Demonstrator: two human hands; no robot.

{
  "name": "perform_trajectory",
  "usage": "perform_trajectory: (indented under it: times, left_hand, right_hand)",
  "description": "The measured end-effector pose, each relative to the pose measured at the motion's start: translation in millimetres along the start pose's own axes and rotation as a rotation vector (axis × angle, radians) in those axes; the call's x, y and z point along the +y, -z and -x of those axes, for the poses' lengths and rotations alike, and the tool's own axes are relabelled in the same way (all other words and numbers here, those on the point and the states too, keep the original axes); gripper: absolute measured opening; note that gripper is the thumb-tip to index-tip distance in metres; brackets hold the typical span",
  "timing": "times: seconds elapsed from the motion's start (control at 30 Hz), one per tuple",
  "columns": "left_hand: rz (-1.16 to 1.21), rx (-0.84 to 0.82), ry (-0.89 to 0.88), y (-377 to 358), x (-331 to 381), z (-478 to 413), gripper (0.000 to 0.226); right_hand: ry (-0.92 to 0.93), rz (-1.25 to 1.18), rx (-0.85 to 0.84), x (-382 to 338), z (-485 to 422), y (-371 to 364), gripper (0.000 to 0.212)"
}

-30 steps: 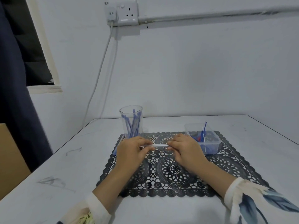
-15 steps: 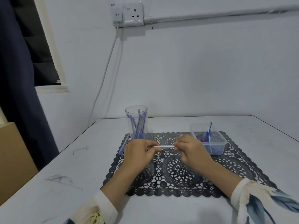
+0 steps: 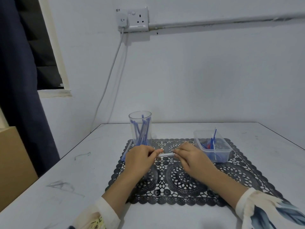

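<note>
A white table (image 3: 181, 129) stands against a bare white wall, with a black lace mat (image 3: 181, 179) laid across it. Over the mat's far half the left hand (image 3: 138, 161) and right hand (image 3: 191, 159) meet, each pinching one end of a thin clear tube (image 3: 165, 154) between thumb and curled fingers. The tube lies between them with its long axis running left to right, roughly level, just above the mat. Only its short middle shows, so which end is open cannot be told. The glass cup (image 3: 140, 128) of blue pens stands just beyond the left hand. The plastic tub (image 3: 221, 155) of thin refills sits just right of the right hand, so that hand is the closer one for fetching a refill. A loose pen (image 3: 127, 150) lies at the mat's left edge.
</note>
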State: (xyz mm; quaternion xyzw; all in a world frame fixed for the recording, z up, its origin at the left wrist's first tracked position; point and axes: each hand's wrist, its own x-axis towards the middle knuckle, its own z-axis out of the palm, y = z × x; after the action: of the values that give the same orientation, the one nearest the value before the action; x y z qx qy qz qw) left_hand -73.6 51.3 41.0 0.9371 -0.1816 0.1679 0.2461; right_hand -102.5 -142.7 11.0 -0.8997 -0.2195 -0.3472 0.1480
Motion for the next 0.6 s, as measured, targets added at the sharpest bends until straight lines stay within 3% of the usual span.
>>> perform_trajectory:
  times: [0.17,0.4,0.53,0.6]
  left_hand:
    - [0.065,-0.032,-0.052,0.9,0.1,2.8,0.038]
    - [0.087,-0.042,-0.087,-0.6,0.4,3.5,0.034]
    - [0.092,-0.03,-0.104,-0.9,-0.6,4.1,0.033]
    - [0.096,-0.021,-0.106,-1.5,-2.8,3.0,0.032]
  right_hand:
    - [-0.037,-0.057,0.042,1.7,1.5,-1.3,0.019]
    - [-0.003,-0.049,0.099,2.2,0.2,-0.1,0.032]
    - [-0.022,-0.054,0.085,2.2,-0.3,-1.4,0.022]
    - [-0.037,-0.052,0.053,1.4,0.2,-3.3,0.031]
